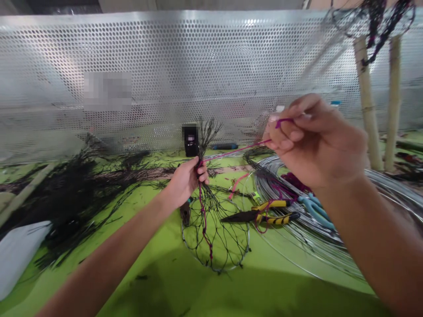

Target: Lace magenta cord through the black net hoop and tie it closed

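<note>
My left hand [190,178] is closed round the gathered neck of a black net [228,235], whose loose ends fan out above the fist. The net's lower edge is tied to a round wire hoop [246,253] near the green surface. A purple cord [236,152] runs taut from the gathered neck up to my right hand [317,136], raised on the right with its fingers pinched on the cord. More purple cord hangs down through the net to the hoop. Yellow-and-black long-nose pliers [261,215] lie beside the hoop.
Coiled silver wire [274,176] and light blue scissors [317,211] lie at right. A heap of black netting [89,189] spreads leftward, near a white plastic piece [23,255]. Behind stand a perforated metal panel [198,57], a black box [191,143] and bamboo posts [366,101].
</note>
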`<state>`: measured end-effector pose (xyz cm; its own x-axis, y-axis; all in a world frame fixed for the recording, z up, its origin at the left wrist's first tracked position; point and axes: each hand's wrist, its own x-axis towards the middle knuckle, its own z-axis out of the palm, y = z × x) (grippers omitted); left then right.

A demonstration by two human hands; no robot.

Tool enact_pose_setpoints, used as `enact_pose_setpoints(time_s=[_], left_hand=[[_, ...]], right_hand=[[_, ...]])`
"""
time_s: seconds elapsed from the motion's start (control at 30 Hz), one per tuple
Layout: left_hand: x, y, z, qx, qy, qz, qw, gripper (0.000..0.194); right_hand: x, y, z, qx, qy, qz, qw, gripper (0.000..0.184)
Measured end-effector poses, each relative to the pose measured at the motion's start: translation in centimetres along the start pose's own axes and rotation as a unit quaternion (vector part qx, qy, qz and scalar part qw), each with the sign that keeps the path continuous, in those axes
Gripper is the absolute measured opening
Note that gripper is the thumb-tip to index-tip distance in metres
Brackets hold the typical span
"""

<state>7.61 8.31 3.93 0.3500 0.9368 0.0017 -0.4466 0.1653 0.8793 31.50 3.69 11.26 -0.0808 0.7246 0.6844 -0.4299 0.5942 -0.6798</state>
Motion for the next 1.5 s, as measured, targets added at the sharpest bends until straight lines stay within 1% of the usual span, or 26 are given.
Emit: enact_pose_setpoints(time_s=[0.1,0.17,0.3,0.4,0.47,0.5,0.53,0.57,0.6,0.67,0.7,0.73,0.77,0.8,0.87,0.93,0.97,1.0,1.03,1.1,1.17,1.2,1.23,1.3,1.43,1.5], left_hand=[[-0.1,0.0,-0.1,0.005,-0.013,0.007,1.0,0.037],[-0.3,0.2,0.1,0.012,-0.032,0.017,0.999,0.034],[-1.1,1.1,0.8,0.04,-0.07,0.058,0.995,0.017],[-1.8,1.9,1.6,0.063,-0.084,0.085,0.991,0.013],[-2.2,2.2,2.2,0.072,-0.092,0.087,0.989,0.014],[-2.4,2.3,2.4,0.074,-0.096,0.083,0.989,0.015],[-2.6,2.4,2.6,0.075,-0.101,0.077,0.989,0.016],[-2.8,2.4,2.8,0.075,-0.106,0.071,0.989,0.017],[-3.0,2.4,3.0,0.074,-0.111,0.066,0.989,0.019],[-3.2,2.4,3.3,0.073,-0.122,0.061,0.988,0.02],[-3.3,2.4,3.4,0.074,-0.126,0.061,0.987,0.021],[-3.3,2.4,3.5,0.076,-0.129,0.064,0.987,0.02],[-3.4,2.4,3.6,0.078,-0.13,0.068,0.986,0.018],[-3.4,2.4,3.7,0.081,-0.129,0.073,0.986,0.017],[-3.4,2.4,3.7,0.085,-0.125,0.085,0.985,0.015],[-3.5,2.4,3.8,0.087,-0.118,0.095,0.985,0.016],[-3.5,2.5,3.8,0.086,-0.115,0.097,0.985,0.017],[-3.5,2.5,3.8,0.086,-0.113,0.096,0.985,0.018],[-3.6,2.5,3.9,0.086,-0.112,0.091,0.986,0.018],[-3.7,2.6,4.0,0.088,-0.115,0.076,0.987,0.018],[-3.7,2.7,4.2,0.092,-0.119,0.063,0.987,0.018],[-3.7,2.8,4.2,0.094,-0.12,0.059,0.987,0.018],[-3.7,2.9,4.2,0.097,-0.12,0.059,0.986,0.018],[-3.7,2.9,4.3,0.106,-0.118,0.062,0.985,0.017],[-3.7,2.9,4.2,0.144,-0.11,0.079,0.98,0.018],[-3.8,2.8,4.2,0.167,-0.106,0.088,0.976,0.017]], right_hand=[[0.0,0.1,0.1,0.009,0.012,0.0,1.0,0.012],[-0.1,0.3,0.3,0.014,-0.001,0.013,1.0,0.012],[-0.6,1.1,1.0,0.002,-0.033,0.065,0.997,0.008],[-0.6,1.4,1.0,-0.008,-0.031,0.088,0.996,0.005],[-0.5,1.3,0.7,-0.011,-0.022,0.084,0.996,0.006],[-0.4,1.2,0.5,-0.029,-0.024,0.07,0.997,0.007],[-0.4,1.1,0.3,-0.07,-0.035,0.052,0.996,0.009],[-0.4,1.0,0.1,-0.133,-0.054,0.034,0.989,0.01],[-0.5,0.9,0.1,-0.211,-0.078,0.019,0.974,0.012],[-0.8,0.9,0.2,-0.367,-0.126,-0.001,0.922,0.013],[-0.9,0.9,0.4,-0.422,-0.145,-0.007,0.895,0.015],[-1.1,1.0,0.7,-0.454,-0.159,-0.013,0.877,0.016],[-1.3,1.2,1.0,-0.468,-0.166,-0.019,0.868,0.017],[-1.4,1.5,1.3,-0.472,-0.167,-0.018,0.866,0.016],[-1.7,2.0,1.6,-0.452,-0.147,0.005,0.88,0.017],[-1.7,2.4,1.7,-0.423,-0.113,0.038,0.898,0.02],[-1.7,2.5,1.6,-0.412,-0.102,0.05,0.904,0.022],[-1.6,2.4,1.5,-0.412,-0.102,0.055,0.904,0.023],[-1.5,2.3,1.4,-0.426,-0.118,0.052,0.895,0.024],[-1.1,2.0,1.1,-0.479,-0.186,0.043,0.857,0.022],[-0.8,1.6,1.0,-0.52,-0.248,0.057,0.815,0.02],[-0.8,1.5,0.9,-0.526,-0.261,0.071,0.806,0.023],[-0.7,1.5,0.9,-0.521,-0.263,0.087,0.807,0.025],[-0.7,1.5,0.9,-0.495,-0.254,0.108,0.824,0.026],[-0.9,1.5,0.7,-0.382,-0.214,0.132,0.889,0.023],[-1.0,1.3,0.8,-0.351,-0.184,0.132,0.909,0.023]])
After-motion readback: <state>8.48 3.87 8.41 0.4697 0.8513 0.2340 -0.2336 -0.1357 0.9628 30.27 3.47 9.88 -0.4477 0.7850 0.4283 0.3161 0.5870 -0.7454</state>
